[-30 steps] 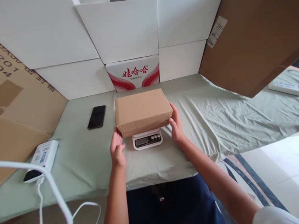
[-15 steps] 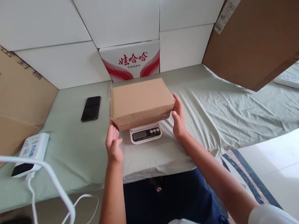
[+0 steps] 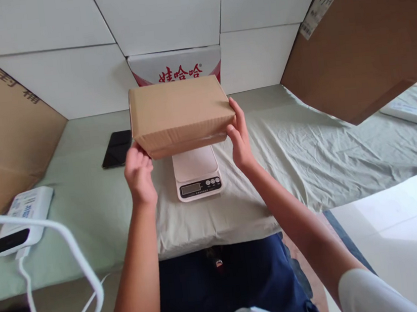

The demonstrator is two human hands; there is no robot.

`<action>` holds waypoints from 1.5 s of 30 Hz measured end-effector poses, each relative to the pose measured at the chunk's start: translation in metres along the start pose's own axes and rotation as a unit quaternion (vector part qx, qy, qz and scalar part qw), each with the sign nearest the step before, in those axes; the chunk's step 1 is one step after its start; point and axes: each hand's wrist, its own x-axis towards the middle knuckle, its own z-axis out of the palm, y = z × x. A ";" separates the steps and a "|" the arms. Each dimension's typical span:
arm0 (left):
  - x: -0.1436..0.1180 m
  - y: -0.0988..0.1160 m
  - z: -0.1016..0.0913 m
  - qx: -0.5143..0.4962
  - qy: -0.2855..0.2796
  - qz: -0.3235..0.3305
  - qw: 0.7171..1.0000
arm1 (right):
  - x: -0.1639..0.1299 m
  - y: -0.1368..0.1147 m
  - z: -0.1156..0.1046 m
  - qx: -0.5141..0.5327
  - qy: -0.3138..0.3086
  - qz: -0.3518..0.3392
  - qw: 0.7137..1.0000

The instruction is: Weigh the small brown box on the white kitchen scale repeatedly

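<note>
A closed brown cardboard box point(image 3: 181, 111) is held up between both hands, above and behind a white digital kitchen scale point(image 3: 197, 169). My left hand point(image 3: 139, 175) grips the box's lower left corner, with its fingers partly hidden beneath it. At the right end, my right hand point(image 3: 238, 135) clasps the side, its thumb at the front. The scale's platform shows bare in front of the box, and its far part is hidden. Nothing readable appears on its dark display.
A black phone point(image 3: 116, 150) lies left of the box. A white power bank point(image 3: 25, 220) with a white cable point(image 3: 66, 235) sits further left. Large cartons stand at left point(image 3: 11, 127) and right point(image 3: 353, 46). Behind is a white-and-red printed carton point(image 3: 140, 71) on the green cloth point(image 3: 269, 169).
Both hands have raised the box off the scale and moved it away from me and slightly left. More of the scale's platform shows now. The camera view has shifted a little.
</note>
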 end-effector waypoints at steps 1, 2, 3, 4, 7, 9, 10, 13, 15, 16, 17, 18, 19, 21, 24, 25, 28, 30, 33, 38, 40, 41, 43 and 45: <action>0.016 -0.005 0.003 0.004 -0.005 0.000 1.000 | 0.011 0.010 0.004 0.001 0.003 -0.003 1.000; 0.031 -0.013 0.005 0.011 -0.005 -0.005 1.000 | 0.020 0.022 0.009 0.006 0.007 -0.008 1.000; 0.044 -0.023 0.007 0.019 -0.004 -0.009 1.000 | 0.027 0.035 0.015 0.016 0.010 -0.015 1.000; 0.055 -0.034 0.007 0.027 0.004 -0.013 1.000 | 0.031 0.050 0.021 0.027 0.012 -0.020 0.999; 0.071 -0.063 0.005 0.035 0.032 -0.023 0.999 | 0.033 0.086 0.035 0.043 0.011 0.010 0.999; 0.072 -0.076 0.002 0.022 0.037 -0.044 0.998 | 0.030 0.099 0.039 0.053 0.015 0.024 0.998; 0.071 -0.080 0.001 0.017 0.037 -0.055 0.998 | 0.029 0.102 0.040 0.056 0.020 0.030 0.998; 0.069 -0.085 -0.001 0.015 0.030 -0.077 0.997 | 0.028 0.102 0.039 0.059 0.034 0.046 0.997; 0.068 -0.086 -0.001 0.017 0.024 -0.079 0.996 | 0.029 0.101 0.037 0.061 0.035 0.054 0.996; 0.068 -0.086 -0.001 0.018 0.020 -0.078 0.997 | 0.030 0.101 0.037 0.061 0.035 0.056 0.996; 0.069 -0.087 -0.001 0.020 0.017 -0.078 0.997 | 0.030 0.101 0.037 0.062 0.035 0.058 0.996; 0.069 -0.087 -0.001 0.022 0.015 -0.078 0.997 | 0.031 0.101 0.037 0.062 0.036 0.060 0.996; 0.069 -0.088 -0.001 0.023 0.014 -0.080 0.996 | 0.031 0.101 0.037 0.063 0.036 0.061 0.996; 0.070 -0.089 -0.002 0.025 0.017 -0.084 0.996 | 0.031 0.101 0.037 0.064 0.037 0.064 0.995; 0.070 -0.091 -0.003 0.027 0.022 -0.085 0.996 | 0.030 0.100 0.036 0.065 0.032 0.072 0.995; 0.070 -0.091 -0.003 0.030 0.023 -0.084 0.996 | 0.030 0.099 0.036 0.066 0.031 0.075 0.995; 0.070 -0.093 -0.004 0.035 0.020 -0.077 0.996 | 0.030 0.097 0.035 0.073 0.035 0.086 0.993; 0.070 -0.093 -0.005 0.037 0.020 -0.077 0.996 | 0.030 0.096 0.035 0.078 0.038 0.093 0.992; 0.069 -0.093 -0.005 0.046 0.022 -0.078 0.996 | 0.030 0.094 0.036 0.088 0.038 0.097 0.991; 0.069 -0.092 -0.005 0.050 0.016 -0.070 0.996 | 0.030 0.094 0.038 0.134 0.042 0.109 0.984; 0.069 -0.093 -0.005 0.044 0.016 -0.066 0.997 | 0.030 0.096 0.038 0.140 0.045 0.119 0.982; 0.070 -0.093 -0.006 0.043 0.016 -0.065 0.997 | 0.030 0.097 0.038 0.139 0.047 0.123 0.981; 0.071 -0.094 -0.007 0.043 0.018 -0.065 0.997 | 0.030 0.099 0.038 0.136 0.048 0.131 0.981; 0.071 -0.095 -0.009 0.047 0.024 -0.067 0.996 | 0.030 0.101 0.038 0.134 0.048 0.137 0.980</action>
